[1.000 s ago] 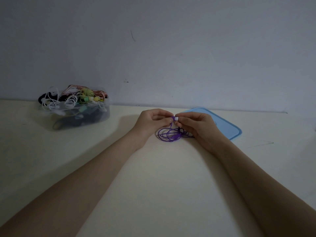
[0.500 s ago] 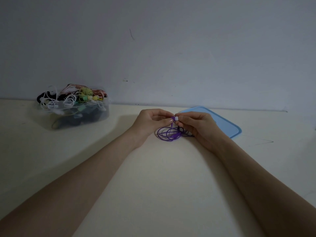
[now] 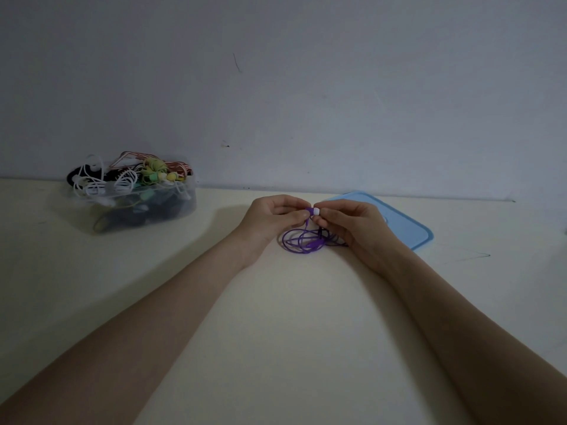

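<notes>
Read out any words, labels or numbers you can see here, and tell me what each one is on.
None: no text can be read anywhere.
The earphones, pinched by the left hand and right hand, show no print.
The box of cables and the lid show no label.
The wall has only scuff marks.

Next to no change: only a tiny shift of fingers (image 3: 329,213) on the purple earphones (image 3: 302,245)

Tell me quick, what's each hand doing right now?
Left hand: pinching the purple earphones.
Right hand: pinching their white earbud.
</notes>
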Motion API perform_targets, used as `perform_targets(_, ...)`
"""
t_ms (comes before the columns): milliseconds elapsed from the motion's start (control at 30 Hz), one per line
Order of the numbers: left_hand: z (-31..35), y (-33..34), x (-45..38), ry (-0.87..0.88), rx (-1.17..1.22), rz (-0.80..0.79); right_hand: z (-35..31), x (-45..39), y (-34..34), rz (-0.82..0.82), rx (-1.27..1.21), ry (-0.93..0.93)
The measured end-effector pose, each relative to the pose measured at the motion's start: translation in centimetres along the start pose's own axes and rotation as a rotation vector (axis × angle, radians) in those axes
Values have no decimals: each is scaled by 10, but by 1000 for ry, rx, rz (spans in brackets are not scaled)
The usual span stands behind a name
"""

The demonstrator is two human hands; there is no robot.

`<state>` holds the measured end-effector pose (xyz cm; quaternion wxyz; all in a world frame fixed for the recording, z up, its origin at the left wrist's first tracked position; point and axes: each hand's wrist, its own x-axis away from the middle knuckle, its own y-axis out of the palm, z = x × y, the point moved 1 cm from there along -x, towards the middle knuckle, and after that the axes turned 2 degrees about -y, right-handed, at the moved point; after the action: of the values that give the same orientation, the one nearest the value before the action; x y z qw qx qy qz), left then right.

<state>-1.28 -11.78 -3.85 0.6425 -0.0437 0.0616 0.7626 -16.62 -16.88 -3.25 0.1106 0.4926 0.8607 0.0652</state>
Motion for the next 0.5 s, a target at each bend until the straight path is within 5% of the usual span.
perform_targets(333, -1, 2, 0, 15, -97, -45, 2, 0, 1, -9, 114, -49)
perform_targets(500, 1, 4, 0, 15, -158, -17, -6, -6, 0, 129, 494, -152)
